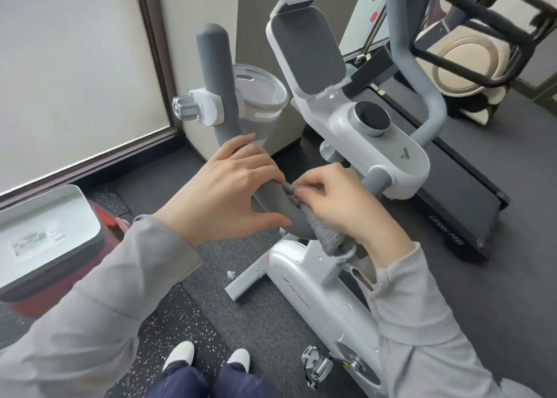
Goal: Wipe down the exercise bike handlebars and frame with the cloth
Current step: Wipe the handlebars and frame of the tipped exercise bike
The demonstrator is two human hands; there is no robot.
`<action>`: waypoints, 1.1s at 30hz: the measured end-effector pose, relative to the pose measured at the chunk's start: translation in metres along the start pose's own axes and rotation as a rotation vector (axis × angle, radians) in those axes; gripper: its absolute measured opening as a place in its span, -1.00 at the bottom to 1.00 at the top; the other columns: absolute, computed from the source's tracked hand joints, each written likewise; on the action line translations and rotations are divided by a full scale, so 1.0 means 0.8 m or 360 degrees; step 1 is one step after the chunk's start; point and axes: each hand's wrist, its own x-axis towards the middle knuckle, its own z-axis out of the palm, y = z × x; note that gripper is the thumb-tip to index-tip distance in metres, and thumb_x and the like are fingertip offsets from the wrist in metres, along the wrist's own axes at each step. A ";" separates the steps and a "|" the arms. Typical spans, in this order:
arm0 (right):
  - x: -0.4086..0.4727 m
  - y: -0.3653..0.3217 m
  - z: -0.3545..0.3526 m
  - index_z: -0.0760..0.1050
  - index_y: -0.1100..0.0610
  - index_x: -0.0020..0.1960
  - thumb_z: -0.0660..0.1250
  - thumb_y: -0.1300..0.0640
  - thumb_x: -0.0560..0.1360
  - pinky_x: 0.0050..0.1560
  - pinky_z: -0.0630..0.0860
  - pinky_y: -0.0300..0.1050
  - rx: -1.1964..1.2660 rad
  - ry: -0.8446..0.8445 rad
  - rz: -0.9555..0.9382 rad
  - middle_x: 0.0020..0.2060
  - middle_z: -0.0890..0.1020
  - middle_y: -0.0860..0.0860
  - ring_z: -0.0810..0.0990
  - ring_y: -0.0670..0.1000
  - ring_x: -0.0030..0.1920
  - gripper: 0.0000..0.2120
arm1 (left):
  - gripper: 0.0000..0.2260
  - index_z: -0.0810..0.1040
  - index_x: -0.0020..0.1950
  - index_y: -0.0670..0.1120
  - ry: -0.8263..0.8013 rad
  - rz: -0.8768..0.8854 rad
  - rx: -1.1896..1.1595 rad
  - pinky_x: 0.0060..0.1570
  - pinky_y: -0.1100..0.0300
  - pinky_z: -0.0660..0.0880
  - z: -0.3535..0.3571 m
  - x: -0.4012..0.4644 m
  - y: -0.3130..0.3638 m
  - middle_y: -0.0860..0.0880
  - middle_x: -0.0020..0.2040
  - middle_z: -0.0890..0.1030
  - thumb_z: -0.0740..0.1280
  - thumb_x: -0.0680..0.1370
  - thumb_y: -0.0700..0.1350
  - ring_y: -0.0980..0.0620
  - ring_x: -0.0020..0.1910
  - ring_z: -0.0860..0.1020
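Observation:
A white exercise bike (pixel 319 289) stands in front of me, with grey padded handlebars. My left hand (pixel 223 192) grips the lower bend of the left handlebar (pixel 215 75), thumb underneath. My right hand (pixel 337 201) holds a grey knitted cloth (pixel 327 235) wrapped against the same bar just right of my left hand. The right handlebar (pixel 422 75) rises at the far side, untouched. The white console (pixel 388 144) with a round dial and a tablet holder (pixel 307 51) sits between the bars. Part of the cloth hangs below my right palm.
A clear bottle holder (pixel 259 96) sits behind the left bar. A treadmill (pixel 452 186) lies right of the bike, other dark gym equipment (pixel 482 36) beyond it. A white and grey case (pixel 45 235) lies at left by the window frame. A pedal (pixel 318 367) juts out low down.

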 end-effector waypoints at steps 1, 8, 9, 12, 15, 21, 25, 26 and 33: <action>-0.001 0.001 0.001 0.64 0.00 0.00 0.29 0.13 0.51 -0.10 0.40 -0.22 0.0015 0.0007 0.0013 -0.12 0.69 0.01 0.60 0.00 -0.03 -0.83 | -0.48 0.58 0.03 0.00 0.0004 0.0001 0.0002 0.44 0.22 -0.01 0.000 0.000 -0.001 0.07 -0.03 0.61 0.23 0.34 0.37 0.05 0.10 0.52; 0.000 0.011 -0.010 0.61 0.11 -0.01 0.23 0.18 0.55 -0.05 0.46 -0.04 -0.0483 -0.0071 -0.0003 -0.17 0.60 0.08 0.51 0.14 -0.02 -0.83 | -0.47 0.57 0.01 -0.01 0.0008 -0.0009 -0.0011 0.43 0.19 0.04 0.000 0.001 -0.001 0.09 -0.05 0.60 0.25 0.33 0.39 0.06 0.09 0.51; 0.000 0.012 -0.009 0.60 0.12 0.01 0.22 0.19 0.56 0.00 0.47 0.01 -0.0567 -0.0036 -0.0006 -0.11 0.62 0.11 0.52 0.16 0.02 -0.83 | -0.47 0.57 0.00 -0.02 0.0010 -0.0006 -0.0018 0.42 0.18 0.05 0.000 0.001 -0.001 0.09 -0.05 0.60 0.26 0.33 0.38 0.06 0.08 0.51; -0.006 0.012 -0.001 0.58 0.15 0.07 0.23 0.21 0.56 0.01 0.47 -0.01 -0.0642 0.0135 -0.0041 -0.05 0.62 0.13 0.52 0.17 0.04 -0.82 | -0.49 0.57 0.00 -0.03 0.0007 0.0006 -0.0026 0.41 0.17 0.06 -0.001 0.001 -0.002 0.08 -0.06 0.61 0.27 0.33 0.37 0.05 0.08 0.51; -0.016 0.003 0.009 0.61 0.13 0.00 0.24 0.21 0.54 -0.02 0.50 0.00 -0.0314 0.0256 -0.0041 -0.13 0.67 0.13 0.58 0.17 -0.04 -0.83 | -0.49 0.56 0.00 -0.04 -0.0001 0.0009 -0.0014 0.41 0.18 0.05 -0.001 0.000 -0.003 0.07 -0.06 0.60 0.27 0.34 0.36 0.04 0.09 0.51; -0.038 0.001 0.028 0.61 0.19 0.02 0.27 0.25 0.53 -0.05 0.48 -0.33 0.0562 0.0752 0.0036 -0.16 0.67 -0.04 0.61 -0.14 -0.09 -0.85 | -0.44 0.56 0.06 -0.03 -0.0057 0.0066 0.0010 0.40 0.18 0.03 -0.005 0.000 -0.005 0.07 -0.02 0.60 0.28 0.30 0.37 0.03 0.12 0.50; -0.061 0.030 0.053 0.57 0.20 0.06 0.23 0.27 0.55 0.00 0.43 -0.40 0.0591 0.1520 -0.0014 -0.10 0.60 -0.02 0.55 -0.19 -0.08 -0.84 | -0.45 0.55 0.07 -0.02 -0.0076 0.0054 0.0007 0.41 0.22 -0.02 -0.006 -0.001 -0.003 0.08 0.01 0.59 0.29 0.30 0.37 0.04 0.15 0.48; -0.065 0.039 0.062 0.56 0.26 0.06 0.23 0.31 0.55 0.02 0.44 -0.35 0.0577 0.1690 0.0000 -0.07 0.58 0.05 0.55 -0.12 -0.05 -0.84 | -0.45 0.55 0.06 -0.02 -0.0076 0.0053 0.0010 0.41 0.23 -0.02 -0.006 -0.001 -0.002 0.08 0.01 0.59 0.29 0.30 0.37 0.03 0.15 0.48; -0.063 0.043 0.130 0.42 0.35 0.14 0.19 0.43 0.53 0.13 0.42 -0.27 0.0819 0.2017 0.0150 0.03 0.42 0.14 0.49 0.00 0.07 -0.80 | -0.47 0.53 0.03 -0.02 -0.0026 0.0071 0.0025 0.38 0.18 0.05 0.002 -0.002 -0.004 0.08 -0.05 0.58 0.29 0.31 0.37 0.03 0.08 0.47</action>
